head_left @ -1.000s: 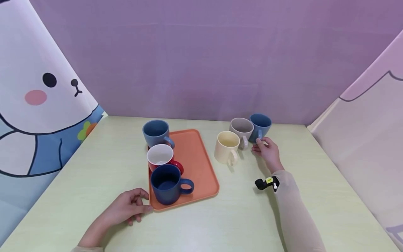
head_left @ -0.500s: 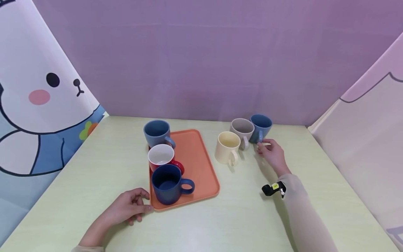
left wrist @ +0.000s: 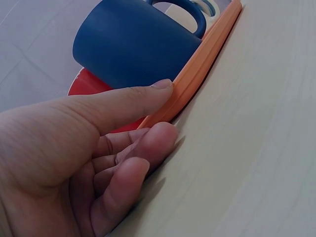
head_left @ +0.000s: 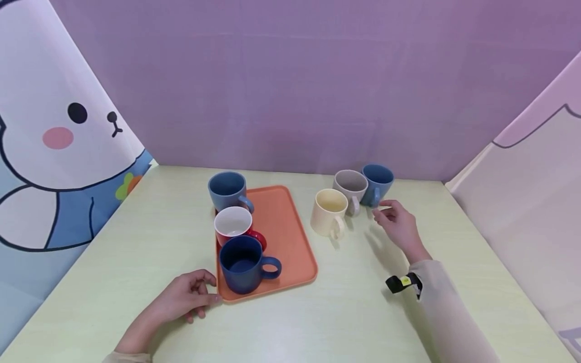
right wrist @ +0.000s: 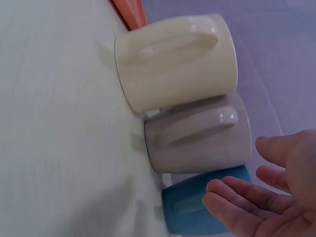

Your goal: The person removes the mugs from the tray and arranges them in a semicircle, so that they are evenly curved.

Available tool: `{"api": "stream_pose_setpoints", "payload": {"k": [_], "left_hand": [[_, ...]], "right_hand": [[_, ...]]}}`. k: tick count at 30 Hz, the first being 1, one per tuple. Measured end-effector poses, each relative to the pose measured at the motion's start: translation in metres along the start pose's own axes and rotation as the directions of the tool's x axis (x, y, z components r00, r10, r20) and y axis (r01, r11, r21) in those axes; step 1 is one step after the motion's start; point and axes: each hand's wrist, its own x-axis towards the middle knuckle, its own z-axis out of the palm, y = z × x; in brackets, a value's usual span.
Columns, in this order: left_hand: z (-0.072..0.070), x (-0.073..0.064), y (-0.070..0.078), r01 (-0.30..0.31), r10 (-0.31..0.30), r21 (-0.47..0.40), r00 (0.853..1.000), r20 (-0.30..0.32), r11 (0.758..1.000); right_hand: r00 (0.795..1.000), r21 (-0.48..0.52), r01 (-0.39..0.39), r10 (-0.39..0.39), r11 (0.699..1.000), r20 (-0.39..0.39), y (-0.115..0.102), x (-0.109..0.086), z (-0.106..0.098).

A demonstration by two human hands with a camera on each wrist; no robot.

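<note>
My left hand [head_left: 183, 297] is at the near left corner of the orange tray [head_left: 290, 242], its thumb touching the rim and its other fingers loosely bent. On the tray's left side stand a dark blue mug [head_left: 242, 272], a red mug with white inside [head_left: 232, 224] and a lighter blue mug [head_left: 227, 191]. My right hand [head_left: 399, 227] hovers just in front of another blue mug [head_left: 376, 186], fingers relaxed and holding nothing; that mug's handle points towards me. Left of it a grey mug [head_left: 350, 186] and a cream mug [head_left: 328, 214] stand close together.
A pale wooden table [head_left: 336, 312] carries everything. Behind its far edge hangs a purple cloth [head_left: 290, 91]. Cartoon-printed sheets [head_left: 59, 201] flank the table. A black wrist camera [head_left: 399, 283] juts from the right sleeve.
My right hand has drawn back from the blue mug's handle, towards me and slightly right. The mugs, the tray and my left hand stay in place.
</note>
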Motion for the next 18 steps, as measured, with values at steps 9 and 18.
{"api": "stream_pose_setpoints", "payload": {"k": [9,18], "left_hand": [[-0.001,0.001,-0.002,-0.010,0.010,0.005,1.000,0.000,1.000],[-0.001,0.001,-0.001,-0.014,0.014,0.006,1.000,0.006,1.000]], "right_hand": [[0.995,0.016,0.093,-0.094,0.995,0.044,-0.029,-0.016,0.004],[0.971,0.080,0.212,-0.219,0.974,0.099,-0.053,-0.032,0.019]]}}
